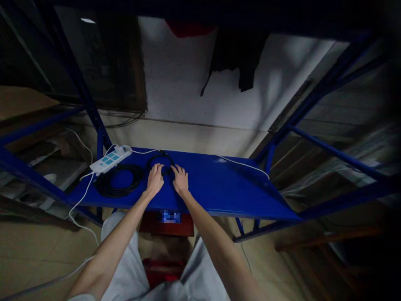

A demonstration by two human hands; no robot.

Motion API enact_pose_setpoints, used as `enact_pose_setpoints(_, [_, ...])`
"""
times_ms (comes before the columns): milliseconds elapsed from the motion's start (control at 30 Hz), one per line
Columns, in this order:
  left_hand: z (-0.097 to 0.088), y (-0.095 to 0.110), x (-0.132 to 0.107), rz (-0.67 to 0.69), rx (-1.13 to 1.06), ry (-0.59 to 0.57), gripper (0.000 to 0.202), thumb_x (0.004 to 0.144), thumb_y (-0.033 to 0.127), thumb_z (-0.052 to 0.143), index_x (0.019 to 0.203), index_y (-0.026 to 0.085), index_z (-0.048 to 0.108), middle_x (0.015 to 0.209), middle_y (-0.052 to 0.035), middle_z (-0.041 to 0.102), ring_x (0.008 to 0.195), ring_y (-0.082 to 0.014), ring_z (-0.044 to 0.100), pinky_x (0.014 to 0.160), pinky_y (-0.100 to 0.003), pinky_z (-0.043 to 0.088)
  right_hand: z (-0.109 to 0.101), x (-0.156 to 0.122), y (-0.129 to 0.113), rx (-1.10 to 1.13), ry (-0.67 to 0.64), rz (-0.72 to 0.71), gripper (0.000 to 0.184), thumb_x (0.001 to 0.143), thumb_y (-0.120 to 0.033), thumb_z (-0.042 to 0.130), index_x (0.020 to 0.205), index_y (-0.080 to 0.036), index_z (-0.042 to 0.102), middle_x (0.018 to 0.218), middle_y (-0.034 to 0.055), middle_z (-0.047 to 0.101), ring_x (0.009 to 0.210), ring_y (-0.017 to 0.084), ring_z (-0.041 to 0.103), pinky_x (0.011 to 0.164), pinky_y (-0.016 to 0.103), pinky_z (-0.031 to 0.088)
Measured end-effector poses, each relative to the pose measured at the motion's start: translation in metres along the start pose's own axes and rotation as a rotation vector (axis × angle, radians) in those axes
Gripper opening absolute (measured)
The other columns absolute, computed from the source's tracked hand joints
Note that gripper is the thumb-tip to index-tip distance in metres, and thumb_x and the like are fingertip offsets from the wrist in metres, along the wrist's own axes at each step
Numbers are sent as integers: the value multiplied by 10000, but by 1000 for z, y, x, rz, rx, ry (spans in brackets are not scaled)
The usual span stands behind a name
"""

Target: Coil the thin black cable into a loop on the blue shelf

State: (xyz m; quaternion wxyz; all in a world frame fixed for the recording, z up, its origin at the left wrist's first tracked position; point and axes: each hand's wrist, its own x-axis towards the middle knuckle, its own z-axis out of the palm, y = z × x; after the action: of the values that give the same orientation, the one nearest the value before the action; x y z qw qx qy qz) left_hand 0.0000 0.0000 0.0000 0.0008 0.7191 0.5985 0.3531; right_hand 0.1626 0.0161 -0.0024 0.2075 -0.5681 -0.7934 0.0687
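On the blue shelf [216, 184] lies a small loop of black cable [166, 155], with both hands at its near side. My left hand [155, 180] is closed on the loop's left part, fingers bent around the cable. Its right part is pinched by my right hand [181, 179], thumb and index finger at the cable. The fingertips partly hide the loop. To the left rests a thicker coil of black cable [108, 189], lying flat and held by neither hand. A white power strip [111, 161] with light-blue socket faces sits just behind that coil.
White cord [244, 163] runs along the shelf's back edge; another white cord [83, 198] hangs off the left side. Blue metal posts [97, 121] frame the shelf. A red stool [147, 228] stands below its front edge. Dark cloth [241, 54] hangs above.
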Motion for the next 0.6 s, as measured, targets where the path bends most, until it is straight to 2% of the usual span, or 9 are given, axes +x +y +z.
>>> enact_pose_setpoints(67, [14, -9, -6, 34, 74, -71, 568, 829, 19, 445, 1380, 155, 460, 1400, -164, 478, 1324, -295, 478, 1123, -453, 418, 2, 2, -1, -9, -47, -46, 758, 844, -30, 413, 1544, -318, 390, 1631, 33, 324, 1455, 275, 318, 1145, 482, 319])
enact_pose_setpoints(133, [23, -14, -9, 36, 127, -91, 479, 908, 100, 447, 1384, 139, 459, 1405, -180, 474, 1325, -309, 473, 1120, -466, 417, 4, 4, -1, -10, -72, -66, 739, 858, -37, 424, 1543, -312, 399, 1643, 26, 309, 1492, 261, 273, 1179, 479, 271])
enact_pose_setpoints(300, [30, -16, -2, 41, 168, -188, 272, 1005, 245, 404, 1204, 134, 554, 1272, -191, 535, 1156, -310, 530, 1002, -472, 462, 10, 6, 2, -13, -63, -68, 646, 875, -40, 420, 1481, -258, 481, 1615, 62, 356, 1496, 253, 264, 1187, 469, 250])
enact_pose_setpoints(433, [28, -14, 0, 73, 197, -236, 218, 1008, 235, 403, 1091, 141, 581, 1175, -186, 564, 1097, -322, 523, 939, -466, 442, 12, 7, 3, -31, -23, -69, 537, 871, -42, 431, 1358, -227, 562, 1534, 108, 437, 1427, 288, 328, 1136, 484, 302])
enact_pose_setpoints(600, [21, -13, -3, 133, 206, -293, 208, 959, 109, 404, 1059, 152, 582, 1095, -154, 602, 1088, -311, 526, 927, -448, 401, 11, 6, 2, -19, 2, -73, 454, 833, -19, 425, 1198, -215, 611, 1426, 115, 501, 1344, 295, 363, 1093, 475, 330])
